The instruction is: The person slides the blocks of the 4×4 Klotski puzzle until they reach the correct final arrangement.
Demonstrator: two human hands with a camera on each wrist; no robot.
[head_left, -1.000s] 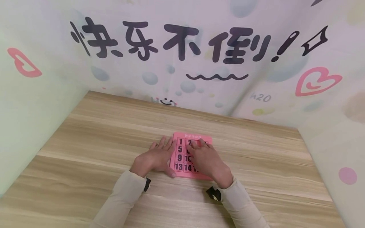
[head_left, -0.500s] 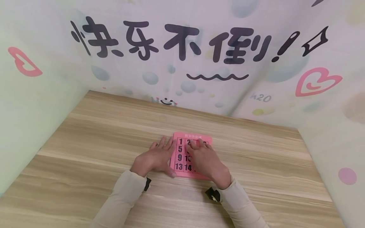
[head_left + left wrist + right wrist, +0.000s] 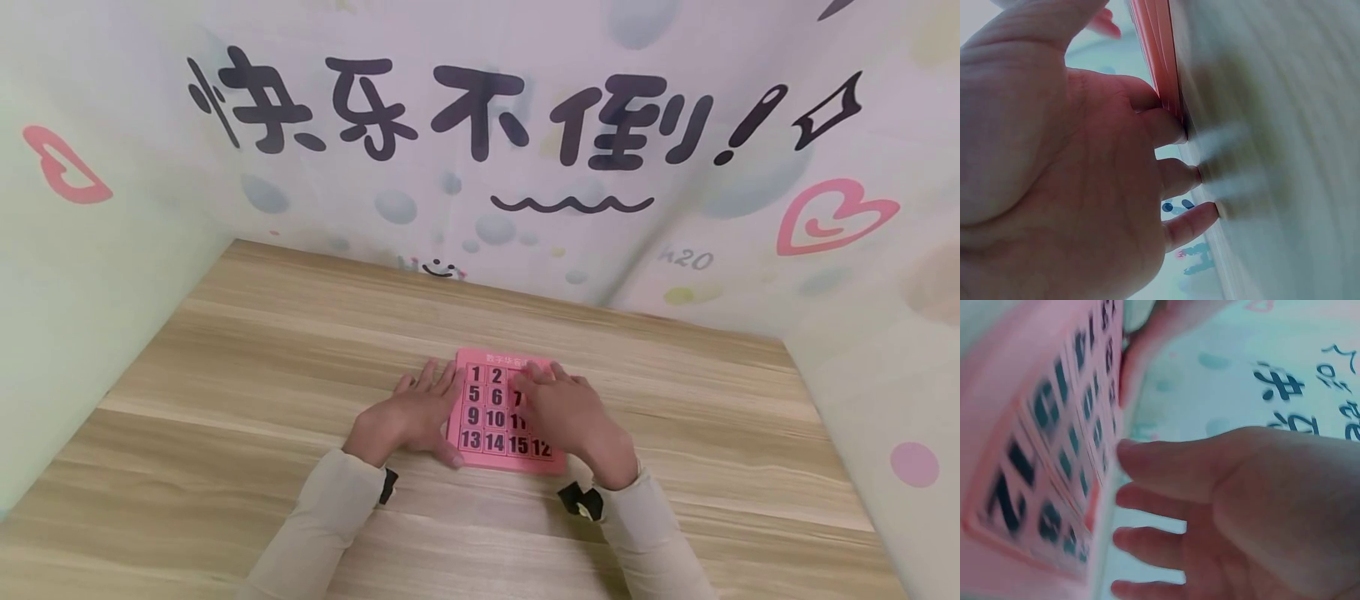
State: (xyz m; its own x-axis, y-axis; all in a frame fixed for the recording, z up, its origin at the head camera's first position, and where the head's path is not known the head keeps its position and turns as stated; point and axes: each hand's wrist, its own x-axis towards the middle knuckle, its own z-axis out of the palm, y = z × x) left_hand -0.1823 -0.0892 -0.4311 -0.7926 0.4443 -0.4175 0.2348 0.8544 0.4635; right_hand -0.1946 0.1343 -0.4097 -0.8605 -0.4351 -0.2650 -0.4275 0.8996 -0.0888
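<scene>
A pink number sliding puzzle (image 3: 510, 464) lies on the wooden table, its tiles bearing black numbers. The bottom row reads 13, 14, 15 and 12 (image 3: 542, 448). My left hand (image 3: 408, 412) rests along the puzzle's left edge, thumb at the near left corner. In the left wrist view, its index finger (image 3: 1163, 125) touches the stacked-looking pink side while other fingertips stand on the table. Over the right-hand tiles, my right hand (image 3: 573, 412) reaches with extended fingers, fingertips at the upper tiles near 7 (image 3: 517, 398). It hides the upper right corner.
The wood-grain table (image 3: 300, 350) spreads around the puzzle. Behind it hangs a pale printed backdrop (image 3: 450, 192) with large black characters, and pale walls close off both sides. Black straps (image 3: 581, 500) show at the sleeve cuffs.
My right hand has shifted to the right across the puzzle, uncovering 6, 15 and 12 and covering the upper right tile. The left hand stays in place.
</scene>
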